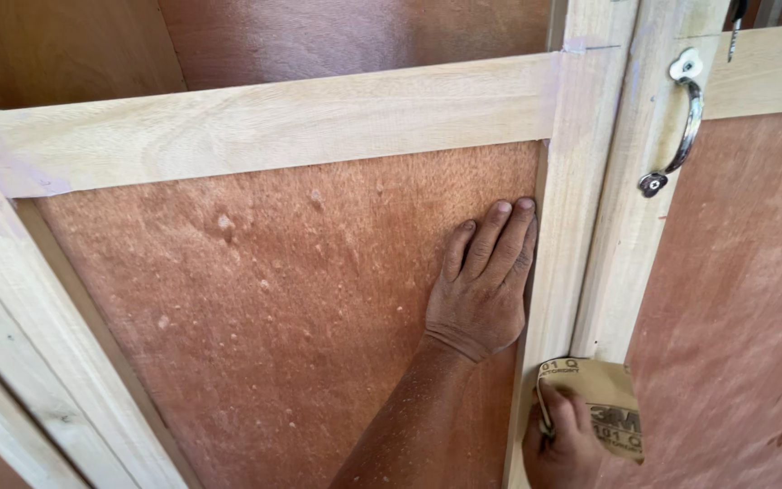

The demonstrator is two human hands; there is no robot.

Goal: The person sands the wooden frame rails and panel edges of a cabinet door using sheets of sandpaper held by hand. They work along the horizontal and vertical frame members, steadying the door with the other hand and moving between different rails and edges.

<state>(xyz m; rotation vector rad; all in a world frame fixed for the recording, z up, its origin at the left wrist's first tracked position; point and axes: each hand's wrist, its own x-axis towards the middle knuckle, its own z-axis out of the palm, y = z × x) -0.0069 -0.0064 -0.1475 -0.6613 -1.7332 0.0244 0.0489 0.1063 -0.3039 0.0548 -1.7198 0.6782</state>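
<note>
Beside stile [565,272], left hand [480,285] flat

Open panel [264,299] leftward; raised frame strip [565,235] and metal handle [681,122] obstruct rightward.

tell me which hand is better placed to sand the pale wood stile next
Right. The right hand already grips the sandpaper against the stile; the left hand lies flat on the reddish panel.

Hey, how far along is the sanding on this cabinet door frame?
Looks done: nothing can be confirmed. In hand: the left hand lies flat on the dusty reddish-brown plywood panel, while the right hand presses folded tan sandpaper to the pale upright wooden frame strip. Left: purple smudges on the pale top rail.
</note>
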